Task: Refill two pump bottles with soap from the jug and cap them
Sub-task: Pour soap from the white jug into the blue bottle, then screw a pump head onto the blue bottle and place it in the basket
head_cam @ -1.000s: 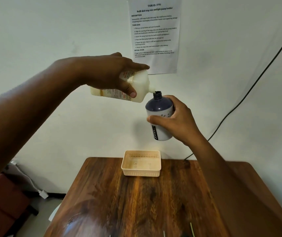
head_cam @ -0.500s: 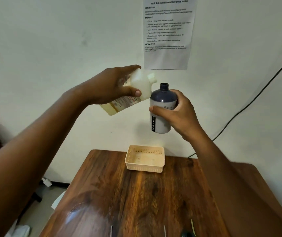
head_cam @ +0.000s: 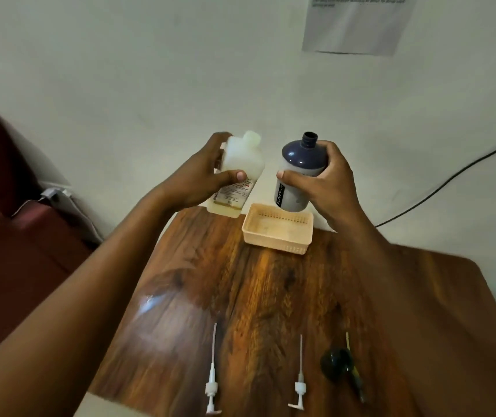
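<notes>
Nearest to the person, along the front edge of the dark, glossy wooden table, lie two white plastic pump heads with long thin dip tubes, one to the left and one to the right, their tubes pointing away toward the wall. Just right of them lies a dark pump head with a yellowish tube, on its side.

Both bare forearms reach out over the table, raised clear of it. The left hand is wrapped around a translucent white plastic jug with a printed label, thumb across the front and fingers behind; the jug stands nearly upright, leaning a little right, uncapped spout at the top, a shallow layer of yellowish soap at its bottom. The right hand is closed around a dark navy, round-shouldered plastic bottle, thumb across its front, open neck upward, tilted slightly. Jug and bottle are held side by side, apart, not touching.

Beneath them, at the table's far edge, sits a small beige perforated plastic basket. Beyond is a pale wall with a printed paper sheet and a black cable.
</notes>
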Tool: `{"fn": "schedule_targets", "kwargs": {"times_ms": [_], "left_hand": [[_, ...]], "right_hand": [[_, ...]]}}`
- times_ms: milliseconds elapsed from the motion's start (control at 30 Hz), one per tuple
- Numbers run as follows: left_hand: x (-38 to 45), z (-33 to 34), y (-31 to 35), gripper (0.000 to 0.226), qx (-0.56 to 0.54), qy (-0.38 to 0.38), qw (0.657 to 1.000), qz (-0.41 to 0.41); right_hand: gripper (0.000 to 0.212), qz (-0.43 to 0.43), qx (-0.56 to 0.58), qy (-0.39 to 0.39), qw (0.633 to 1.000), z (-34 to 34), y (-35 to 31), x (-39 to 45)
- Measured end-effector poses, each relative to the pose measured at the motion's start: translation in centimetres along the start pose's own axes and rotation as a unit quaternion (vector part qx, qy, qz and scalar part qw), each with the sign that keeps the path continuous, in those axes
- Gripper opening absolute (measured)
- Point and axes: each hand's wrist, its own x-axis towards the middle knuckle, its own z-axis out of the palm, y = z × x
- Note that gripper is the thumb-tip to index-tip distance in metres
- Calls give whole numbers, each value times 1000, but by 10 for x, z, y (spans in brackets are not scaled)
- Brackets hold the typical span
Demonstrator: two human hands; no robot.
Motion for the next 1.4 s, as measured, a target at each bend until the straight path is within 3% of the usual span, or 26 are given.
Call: {"fn": "schedule_targets", "kwargs": {"times_ms": [333, 433, 533, 633, 867, 1133, 1400], "left_hand": [[-77, 48, -134, 69, -22, 12, 985, -171], [-102, 66, -201, 75, -5, 7, 976, -216], [-127, 81, -213, 77, 0, 22, 964, -265], [-147, 99, -224, 64, -30, 27, 952, -304], [-170, 125, -289, 77, -85, 8, 934, -347], [-185, 137, -315, 74, -94, 15, 931, -352], [-189, 139, -322, 85, -97, 24, 926, -364]], "right_hand": [[83, 47, -20, -70, 996, 76, 59, -44], [86, 62, -24, -83, 994, 98, 74, -56], [86, 70, -31, -98, 992, 117, 87, -66], [85, 76, -41, -103, 991, 133, 96, -74], [85, 70, -52, -114, 990, 157, 104, -81], [83, 66, -42, -103, 992, 165, 101, -78], [84, 74, -34, -100, 992, 158, 103, -77]]}}
